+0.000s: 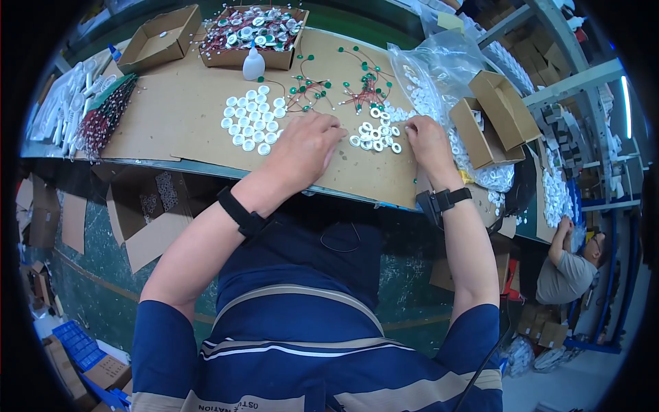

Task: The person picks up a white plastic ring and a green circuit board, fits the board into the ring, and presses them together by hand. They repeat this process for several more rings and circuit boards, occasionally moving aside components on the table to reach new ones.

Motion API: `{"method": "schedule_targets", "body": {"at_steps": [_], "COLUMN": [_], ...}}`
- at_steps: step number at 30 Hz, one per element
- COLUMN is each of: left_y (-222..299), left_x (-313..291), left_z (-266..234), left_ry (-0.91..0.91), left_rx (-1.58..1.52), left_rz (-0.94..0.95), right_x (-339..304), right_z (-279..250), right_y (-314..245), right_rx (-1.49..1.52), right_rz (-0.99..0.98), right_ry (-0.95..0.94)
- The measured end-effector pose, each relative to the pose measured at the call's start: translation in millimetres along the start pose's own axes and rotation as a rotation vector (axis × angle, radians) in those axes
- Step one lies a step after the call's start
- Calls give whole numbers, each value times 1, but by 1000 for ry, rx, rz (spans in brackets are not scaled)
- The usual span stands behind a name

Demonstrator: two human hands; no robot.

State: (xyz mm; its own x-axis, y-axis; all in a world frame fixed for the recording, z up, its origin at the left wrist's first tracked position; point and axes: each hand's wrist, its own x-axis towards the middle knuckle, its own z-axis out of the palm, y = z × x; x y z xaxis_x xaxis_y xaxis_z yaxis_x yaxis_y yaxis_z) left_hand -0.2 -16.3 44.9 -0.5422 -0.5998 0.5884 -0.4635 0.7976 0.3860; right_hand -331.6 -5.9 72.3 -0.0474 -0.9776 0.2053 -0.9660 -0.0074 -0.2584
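My left hand (307, 147) is closed over the cardboard-covered bench, its fingers curled toward the right; whatever they hold, if anything, is hidden. To its left lie several round white caps (250, 122) in a loose group. My right hand (430, 143) has thumb and fingertips drawn together, and what is between them cannot be made out. Between the two hands sits a cluster of white rings (375, 136). Beyond them spread green discs with red wires (309, 89), and a second bunch of wired green discs (367, 89) lies farther right, beside small white parts (398, 112).
A white squeeze bottle (253, 66) stands before a box of wired parts (288, 60). At far left are an open carton (156, 41) and wire bundles (103, 123). Plastic bags (429, 69) and cardboard boxes (480, 130) crowd the right. A co-worker (570, 271) works at far right.
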Motion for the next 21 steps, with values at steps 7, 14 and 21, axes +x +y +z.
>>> {"method": "schedule_targets", "body": {"at_steps": [7, 14, 21], "left_y": [3, 5, 14], "left_x": [-16, -21, -19], "left_z": [6, 9, 11], "left_ry": [-103, -192, -173], "left_rx": [-24, -131, -317], "left_rz": [-33, 6, -48], "right_x": [-51, -82, -86], "right_z": [-26, -9, -7], "right_y": [-37, -49, -49], "right_rx": [205, 270, 300], "right_rz": [-123, -162, -160], "right_ry": [-44, -257, -209]}}
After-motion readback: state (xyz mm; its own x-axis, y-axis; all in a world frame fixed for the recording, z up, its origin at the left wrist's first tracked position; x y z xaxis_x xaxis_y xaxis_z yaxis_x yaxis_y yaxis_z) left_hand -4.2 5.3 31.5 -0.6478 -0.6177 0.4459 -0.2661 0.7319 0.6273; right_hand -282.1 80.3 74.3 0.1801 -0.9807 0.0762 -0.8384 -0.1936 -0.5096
